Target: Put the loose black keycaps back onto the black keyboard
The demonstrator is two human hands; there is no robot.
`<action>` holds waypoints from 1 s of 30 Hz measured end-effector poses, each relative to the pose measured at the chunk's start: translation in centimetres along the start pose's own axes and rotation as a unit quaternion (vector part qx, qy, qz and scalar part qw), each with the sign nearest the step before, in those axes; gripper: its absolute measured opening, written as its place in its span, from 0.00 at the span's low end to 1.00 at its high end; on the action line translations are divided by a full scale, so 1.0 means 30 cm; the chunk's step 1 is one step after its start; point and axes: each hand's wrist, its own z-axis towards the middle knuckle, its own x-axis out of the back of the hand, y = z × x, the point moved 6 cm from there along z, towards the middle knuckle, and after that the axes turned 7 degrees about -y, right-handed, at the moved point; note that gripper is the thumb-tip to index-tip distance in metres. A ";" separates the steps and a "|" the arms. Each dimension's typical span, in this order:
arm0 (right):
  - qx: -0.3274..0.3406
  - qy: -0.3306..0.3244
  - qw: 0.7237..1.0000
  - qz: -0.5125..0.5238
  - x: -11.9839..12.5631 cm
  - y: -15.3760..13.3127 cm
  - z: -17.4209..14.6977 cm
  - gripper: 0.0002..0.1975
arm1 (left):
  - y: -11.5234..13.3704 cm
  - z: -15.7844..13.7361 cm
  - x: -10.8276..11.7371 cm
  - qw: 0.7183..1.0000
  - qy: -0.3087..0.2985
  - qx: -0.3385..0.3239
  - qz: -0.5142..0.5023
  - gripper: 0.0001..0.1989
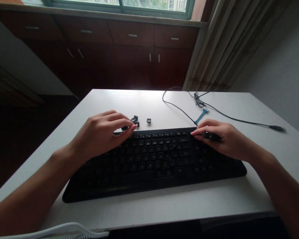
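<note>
A black keyboard [144, 166] lies across the white table, and several of its key positions look bare of caps. My left hand [104, 129] reaches over its back edge, thumb and forefinger pinched at a small black keycap [137, 124]. More loose keycaps [135, 118] lie bunched beside those fingertips, partly hidden by the hand. One single keycap [149, 120] sits apart to their right. Over the keyboard's upper right part, my right hand [214, 134] is closed, its fingertips together. A dark, shiny thing shows under its fingers; I cannot make out what it is.
Behind my right hand lies a blue brush-like tool [201, 115]. A black cable [229, 116] with a bundled loop runs over the table's back right to a plug [277, 128]. A white curved tube or rail [64, 226] crosses the near left edge. Brown cabinets [129, 63] stand beyond.
</note>
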 end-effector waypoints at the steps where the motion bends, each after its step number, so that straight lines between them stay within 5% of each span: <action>1: 0.000 -0.003 1.000 -0.004 -0.002 0.002 0.000 0.12 | -0.001 0.001 0.000 1.000 0.000 0.002 0.001 0.08; 16: 0.079 -0.001 0.995 -0.063 0.005 -0.011 -0.025 0.20 | 0.005 0.002 0.003 1.000 0.003 -0.005 -0.002 0.06; 30: 0.133 0.016 0.989 -0.067 -0.002 -0.019 -0.021 0.12 | 0.017 0.003 0.009 0.999 0.023 -0.028 -0.009 0.05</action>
